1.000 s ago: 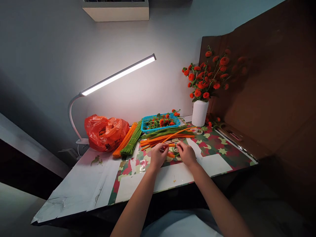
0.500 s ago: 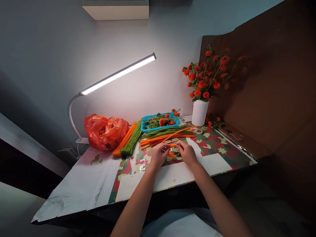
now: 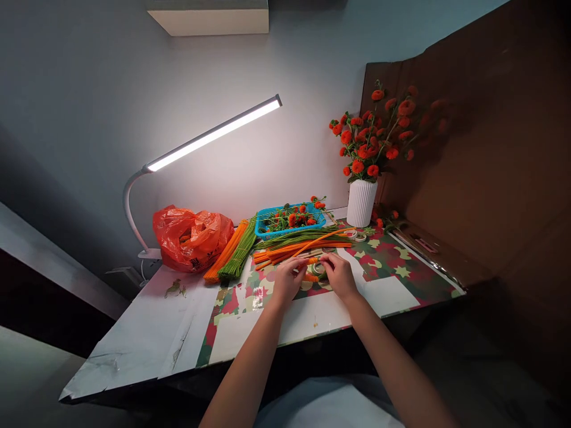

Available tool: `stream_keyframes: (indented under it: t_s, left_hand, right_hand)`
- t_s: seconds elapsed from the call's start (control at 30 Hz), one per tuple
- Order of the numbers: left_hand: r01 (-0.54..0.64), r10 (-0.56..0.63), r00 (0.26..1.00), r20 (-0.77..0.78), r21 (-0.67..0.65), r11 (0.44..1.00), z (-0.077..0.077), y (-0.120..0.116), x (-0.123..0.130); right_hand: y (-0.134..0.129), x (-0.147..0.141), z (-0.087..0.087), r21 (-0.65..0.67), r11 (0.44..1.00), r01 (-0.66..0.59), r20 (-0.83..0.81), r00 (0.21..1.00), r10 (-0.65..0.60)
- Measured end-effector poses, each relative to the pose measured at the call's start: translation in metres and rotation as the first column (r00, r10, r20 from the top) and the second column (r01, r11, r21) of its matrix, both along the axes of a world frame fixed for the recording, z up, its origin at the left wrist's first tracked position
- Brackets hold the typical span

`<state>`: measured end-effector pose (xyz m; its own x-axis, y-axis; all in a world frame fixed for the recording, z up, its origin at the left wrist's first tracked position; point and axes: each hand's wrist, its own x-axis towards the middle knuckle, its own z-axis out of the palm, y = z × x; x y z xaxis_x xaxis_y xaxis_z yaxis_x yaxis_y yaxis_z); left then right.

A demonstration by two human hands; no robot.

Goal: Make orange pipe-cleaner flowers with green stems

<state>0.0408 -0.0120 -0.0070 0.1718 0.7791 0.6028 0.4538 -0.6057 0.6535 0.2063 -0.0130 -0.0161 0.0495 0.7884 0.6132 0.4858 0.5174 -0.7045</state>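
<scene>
Between my two hands is a short orange pipe cleaner coil [image 3: 313, 260], held level over the table. My left hand [image 3: 286, 282] is closed, with thumb and fingertips pinching its left end. My right hand [image 3: 341, 276] pinches at the coil's right end. Just below, another orange fuzzy piece [image 3: 311, 277] shows beside the left fingers; whether it joins the coil I cannot tell. A tape roll [image 3: 319, 268] lies behind the right fingertips, partly hidden. Loose orange pipe cleaners [image 3: 285, 252] and green pipe cleaners [image 3: 289, 240] lie right beyond the hands.
A blue basket [image 3: 260, 224] holds small orange flowers. Orange and green pipe cleaner bundles [image 3: 238, 257] lie beside a red plastic bag [image 3: 193, 238]. A lit lamp [image 3: 214, 135] arches over the left. The white vase [image 3: 361, 203] with orange flowers stands near a cardboard panel [image 3: 468, 148].
The lower orange piece has shifted slightly upward, and my right fingertips have moved a little. Both hands otherwise stay in place over the table.
</scene>
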Motion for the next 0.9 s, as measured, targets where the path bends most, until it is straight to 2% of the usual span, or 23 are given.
stream_keyframes:
  t_s: [0.3,0.5,0.63,0.77,0.9]
  left_hand:
    - [0.017,-0.016,0.999,-0.034,0.007,1.000,0.0005,-0.0010,0.0002]
    - [-0.021,0.030,0.995,0.098,-0.092,0.996,-0.0013,-0.0006,0.0034]
    - [-0.055,0.092,0.974,0.205,-0.179,0.982,-0.0035,0.0013,0.0034]
    - [-0.110,0.148,0.960,0.236,-0.168,0.980,-0.0006,0.0006,0.0025]
    - [-0.122,0.140,0.974,0.180,-0.112,0.986,0.0003,-0.0007,0.0033]
  right_hand:
    - [0.0003,-0.0007,-0.0007,0.011,0.999,-0.048,0.016,0.999,0.048]
    - [-0.0018,-0.0034,0.0017,-0.112,0.992,0.058,-0.183,0.980,-0.078]
    - [-0.0008,-0.0049,-0.0001,-0.178,0.983,0.044,-0.288,0.953,-0.094]
    - [0.0015,-0.0064,-0.0046,-0.219,0.975,-0.033,-0.324,0.945,-0.041]
    - [0.0002,-0.0065,-0.0041,-0.217,0.975,-0.044,-0.333,0.943,-0.031]
